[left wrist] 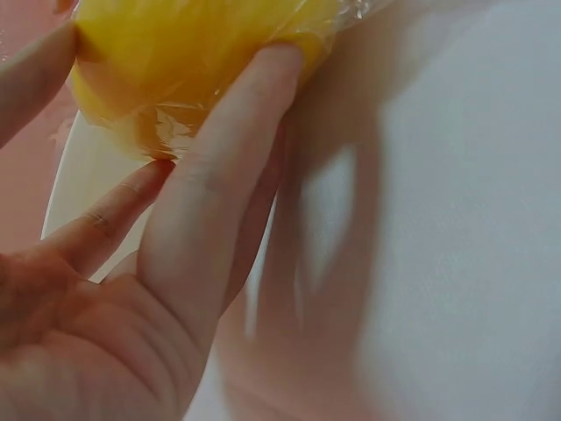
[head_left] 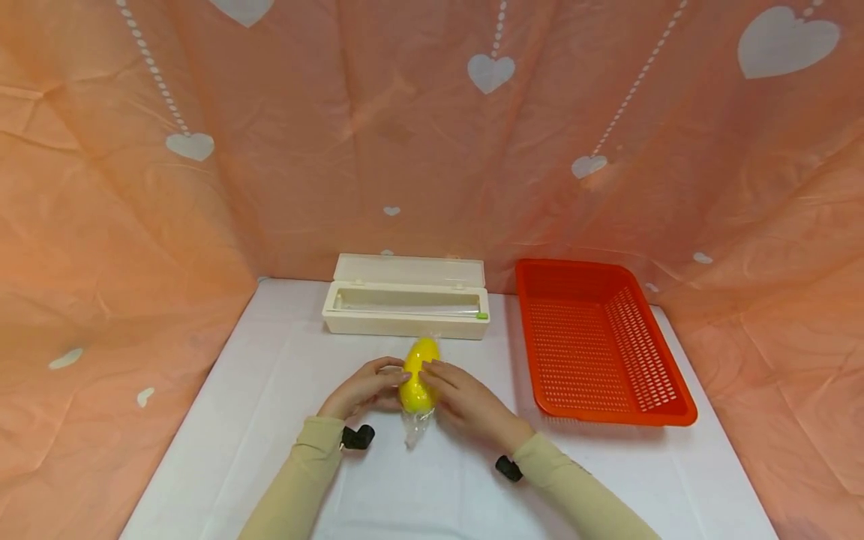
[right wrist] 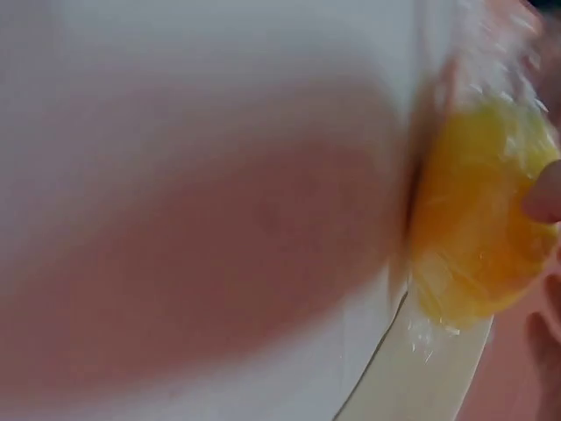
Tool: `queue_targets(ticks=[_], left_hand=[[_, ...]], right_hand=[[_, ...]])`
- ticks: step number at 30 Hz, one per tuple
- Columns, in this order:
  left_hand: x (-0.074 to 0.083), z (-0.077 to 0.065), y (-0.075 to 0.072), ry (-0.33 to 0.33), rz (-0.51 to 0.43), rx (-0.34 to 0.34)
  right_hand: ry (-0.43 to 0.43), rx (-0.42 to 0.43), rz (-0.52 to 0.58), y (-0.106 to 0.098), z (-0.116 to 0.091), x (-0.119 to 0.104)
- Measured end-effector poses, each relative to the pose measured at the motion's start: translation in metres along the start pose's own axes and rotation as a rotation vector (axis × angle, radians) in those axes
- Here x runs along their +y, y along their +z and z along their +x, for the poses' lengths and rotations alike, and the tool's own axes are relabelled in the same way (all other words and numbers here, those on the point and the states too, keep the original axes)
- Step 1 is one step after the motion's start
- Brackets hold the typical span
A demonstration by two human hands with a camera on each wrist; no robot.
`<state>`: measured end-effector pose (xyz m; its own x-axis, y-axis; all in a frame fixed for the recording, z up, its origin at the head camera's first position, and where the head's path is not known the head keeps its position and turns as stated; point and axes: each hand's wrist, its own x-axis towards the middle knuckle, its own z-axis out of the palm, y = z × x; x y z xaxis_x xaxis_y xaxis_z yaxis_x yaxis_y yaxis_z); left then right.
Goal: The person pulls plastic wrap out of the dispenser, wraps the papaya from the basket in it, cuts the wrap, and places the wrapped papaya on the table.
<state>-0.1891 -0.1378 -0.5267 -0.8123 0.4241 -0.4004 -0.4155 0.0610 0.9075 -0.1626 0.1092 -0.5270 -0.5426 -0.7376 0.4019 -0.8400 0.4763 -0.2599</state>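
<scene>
A yellow, oval fruit-like object [head_left: 415, 397] is wrapped in clear cling film, its gathered film end [head_left: 415, 430] pointing toward me. My left hand [head_left: 358, 390] grips its left side; in the left wrist view the thumb [left wrist: 232, 132] presses the film while other fingers support it from the far side. From the right, my right hand [head_left: 472, 401] holds the wrapped object with fingertips bent over its top. The right wrist view shows the wrapped object [right wrist: 478, 237] at the right edge with fingertips on it; I cannot tell which hand's they are.
Behind the hands, a cream cling film dispenser [head_left: 405, 325] stands with its lid raised and a green slider [head_left: 482, 316] at its right end. To the right sits a red plastic basket [head_left: 574, 360]. Pink cloth [head_left: 405, 150] with hearts surrounds the white table [head_left: 256, 420].
</scene>
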Motion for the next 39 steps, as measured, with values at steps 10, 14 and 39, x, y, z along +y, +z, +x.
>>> queue_targets(ticks=[10,14,39], left_hand=[[-0.002,0.000,-0.001,0.013,0.064,0.025],[-0.002,0.000,-0.001,0.015,0.095,0.044],[0.008,0.004,0.006,-0.028,0.038,0.077]], right_hand=[[-0.416,-0.213,-0.515,0.007,0.002,-0.016],[-0.452,-0.263,-0.502,0.016,0.002,-0.021],[-0.384,-0.052,-0.263,0.018,0.007,-0.017]])
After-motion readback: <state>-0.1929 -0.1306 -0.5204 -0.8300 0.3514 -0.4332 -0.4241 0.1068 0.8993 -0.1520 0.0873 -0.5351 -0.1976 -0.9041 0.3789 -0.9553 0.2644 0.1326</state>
